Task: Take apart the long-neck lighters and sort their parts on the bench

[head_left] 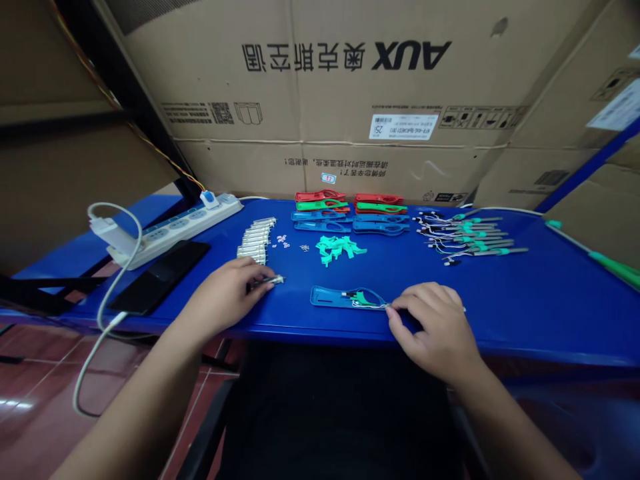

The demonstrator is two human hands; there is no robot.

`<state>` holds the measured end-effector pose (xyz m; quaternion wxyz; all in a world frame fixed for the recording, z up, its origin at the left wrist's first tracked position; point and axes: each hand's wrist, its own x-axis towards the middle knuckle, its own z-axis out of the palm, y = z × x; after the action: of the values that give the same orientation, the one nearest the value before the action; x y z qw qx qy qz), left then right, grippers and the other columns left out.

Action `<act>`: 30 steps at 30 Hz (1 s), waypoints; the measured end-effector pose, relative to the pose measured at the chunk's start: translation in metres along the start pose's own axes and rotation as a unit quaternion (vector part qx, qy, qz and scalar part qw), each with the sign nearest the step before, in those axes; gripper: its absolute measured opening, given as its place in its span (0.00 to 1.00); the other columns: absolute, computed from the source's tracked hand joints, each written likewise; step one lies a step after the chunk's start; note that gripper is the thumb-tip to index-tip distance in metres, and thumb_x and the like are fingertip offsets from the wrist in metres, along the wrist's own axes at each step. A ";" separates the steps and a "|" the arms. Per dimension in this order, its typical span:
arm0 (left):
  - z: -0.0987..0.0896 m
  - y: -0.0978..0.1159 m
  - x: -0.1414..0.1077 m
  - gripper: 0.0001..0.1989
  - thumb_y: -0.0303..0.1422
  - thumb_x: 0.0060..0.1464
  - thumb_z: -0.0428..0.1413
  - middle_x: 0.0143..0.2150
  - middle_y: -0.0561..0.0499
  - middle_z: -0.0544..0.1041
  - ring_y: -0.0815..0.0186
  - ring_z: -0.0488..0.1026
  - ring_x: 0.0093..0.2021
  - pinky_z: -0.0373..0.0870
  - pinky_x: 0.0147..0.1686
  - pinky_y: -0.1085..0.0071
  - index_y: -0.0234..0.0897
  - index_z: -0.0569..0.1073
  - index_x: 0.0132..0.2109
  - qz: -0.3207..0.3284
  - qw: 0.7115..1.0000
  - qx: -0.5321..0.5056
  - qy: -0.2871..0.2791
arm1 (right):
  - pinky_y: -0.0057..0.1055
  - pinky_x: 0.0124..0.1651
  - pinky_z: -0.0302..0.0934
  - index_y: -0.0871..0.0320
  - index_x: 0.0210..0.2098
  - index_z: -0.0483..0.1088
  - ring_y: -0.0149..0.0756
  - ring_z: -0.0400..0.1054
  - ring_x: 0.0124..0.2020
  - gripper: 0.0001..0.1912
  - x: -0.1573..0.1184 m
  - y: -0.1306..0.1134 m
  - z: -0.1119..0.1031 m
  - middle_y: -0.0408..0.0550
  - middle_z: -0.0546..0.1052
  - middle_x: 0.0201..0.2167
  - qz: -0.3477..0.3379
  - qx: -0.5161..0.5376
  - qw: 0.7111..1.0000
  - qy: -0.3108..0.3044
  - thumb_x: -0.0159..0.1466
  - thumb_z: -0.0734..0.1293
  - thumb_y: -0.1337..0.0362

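My left hand [233, 293] pinches a small silver cylinder [274, 279] between thumb and fingers, just above the blue table. It looks like the silver cylinders [256, 237] lined up behind it. In front of me lies a blue plastic half-shell [327, 297] with a loop-shaped opening. Inside the shell sit a green plastic piece [360, 298], a small black part and white wires. My right hand [433, 327] has thumb and forefinger closed at the shell's right end; its palm hides whatever lies beneath.
Red, green and blue shells [323, 207] are stacked at the back. Green plastic pieces [340, 249] lie mid-table, wired rods with green collars [475, 237] to the right. A phone [161, 277] and a power strip [193, 223] with a white cable occupy the left. Cardboard [300, 100] stands behind.
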<state>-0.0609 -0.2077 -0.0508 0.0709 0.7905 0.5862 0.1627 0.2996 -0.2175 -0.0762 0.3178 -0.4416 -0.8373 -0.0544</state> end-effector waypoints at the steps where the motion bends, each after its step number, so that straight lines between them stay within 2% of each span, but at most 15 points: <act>1: 0.000 0.007 0.005 0.16 0.43 0.62 0.51 0.43 0.46 0.78 0.59 0.74 0.41 0.70 0.42 0.65 0.42 0.79 0.47 0.017 1.000 0.012 -0.016 | 0.40 0.45 0.56 0.55 0.36 0.74 0.41 0.69 0.39 0.06 0.001 0.001 0.000 0.48 0.77 0.35 0.003 0.003 1.000 -0.017 0.65 0.66 0.62; 5: -0.013 0.030 0.043 0.12 0.37 0.57 0.55 0.41 0.48 0.80 0.61 0.75 0.39 0.68 0.38 0.68 0.41 0.80 0.44 0.065 0.990 0.047 -0.118 | 0.45 0.51 0.57 0.55 0.46 0.75 0.44 0.70 0.44 0.11 0.008 0.005 -0.001 0.50 0.78 0.42 0.003 0.007 0.997 -0.082 0.65 0.68 0.60; 8: -0.034 0.024 0.085 0.14 0.40 0.49 0.62 0.39 0.50 0.82 0.62 0.75 0.34 0.64 0.34 0.71 0.43 0.81 0.44 0.066 0.970 0.052 -0.228 | 0.49 0.53 0.57 0.54 0.45 0.75 0.45 0.70 0.45 0.11 0.021 0.007 -0.005 0.51 0.78 0.43 -0.022 -0.021 0.994 -0.106 0.65 0.67 0.60; 10: -0.046 0.011 0.113 0.11 0.40 0.51 0.59 0.37 0.51 0.82 0.64 0.75 0.35 0.63 0.35 0.72 0.42 0.82 0.39 0.053 0.976 0.074 -0.200 | 0.50 0.54 0.56 0.54 0.47 0.75 0.46 0.70 0.46 0.12 0.036 0.009 -0.012 0.51 0.78 0.44 -0.062 -0.035 0.989 -0.130 0.65 0.68 0.59; 13: -0.054 -0.013 0.137 0.09 0.35 0.47 0.60 0.34 0.53 0.82 0.65 0.73 0.32 0.60 0.33 0.74 0.42 0.82 0.36 -0.007 0.972 0.132 -0.192 | 0.50 0.55 0.54 0.54 0.48 0.75 0.46 0.70 0.47 0.14 0.072 0.010 -0.025 0.50 0.77 0.44 -0.130 -0.034 0.980 -0.145 0.66 0.67 0.56; 17: -0.047 -0.033 0.138 0.10 0.37 0.46 0.61 0.33 0.50 0.81 0.65 0.72 0.30 0.58 0.32 0.73 0.40 0.82 0.37 -0.010 0.973 0.123 -0.196 | 0.50 0.56 0.52 0.54 0.45 0.75 0.47 0.69 0.48 0.12 0.121 0.000 -0.047 0.50 0.77 0.44 -0.175 -0.048 0.981 -0.075 0.67 0.65 0.56; 21: -0.039 -0.039 0.132 0.13 0.39 0.49 0.59 0.36 0.49 0.81 0.65 0.73 0.32 0.61 0.33 0.73 0.39 0.82 0.39 0.003 0.973 0.090 -0.213 | 0.47 0.56 0.51 0.52 0.42 0.75 0.43 0.68 0.46 0.11 0.145 -0.020 -0.058 0.47 0.76 0.42 -0.172 -0.015 0.984 0.035 0.69 0.62 0.57; 23: -0.037 -0.038 0.133 0.13 0.39 0.51 0.59 0.37 0.50 0.81 0.65 0.73 0.33 0.62 0.35 0.74 0.39 0.82 0.40 0.015 0.970 0.079 -0.229 | 0.47 0.57 0.50 0.53 0.40 0.75 0.43 0.67 0.46 0.11 0.147 -0.024 -0.051 0.48 0.76 0.40 -0.159 -0.007 0.985 0.073 0.69 0.61 0.59; 25: -0.036 -0.036 0.133 0.13 0.39 0.51 0.58 0.38 0.50 0.82 0.65 0.74 0.34 0.63 0.37 0.74 0.39 0.82 0.41 0.024 0.968 0.076 -0.238 | 0.48 0.57 0.49 0.53 0.38 0.75 0.44 0.66 0.45 0.11 0.147 -0.020 -0.037 0.48 0.76 0.38 -0.150 -0.005 0.985 0.085 0.69 0.61 0.60; 30: -0.035 -0.032 0.129 0.12 0.35 0.51 0.57 0.41 0.49 0.82 0.65 0.74 0.35 0.65 0.39 0.72 0.38 0.81 0.41 0.040 0.967 0.074 -0.239 | 0.45 0.55 0.51 0.51 0.34 0.74 0.42 0.68 0.42 0.10 0.143 -0.005 0.000 0.44 0.78 0.34 -0.143 0.039 0.989 0.016 0.66 0.62 0.60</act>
<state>-0.0680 -0.0784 -0.0052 0.1438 0.8322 0.5307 -0.0719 0.2373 -0.1194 0.0079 0.3371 -0.3033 -0.8882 -0.0741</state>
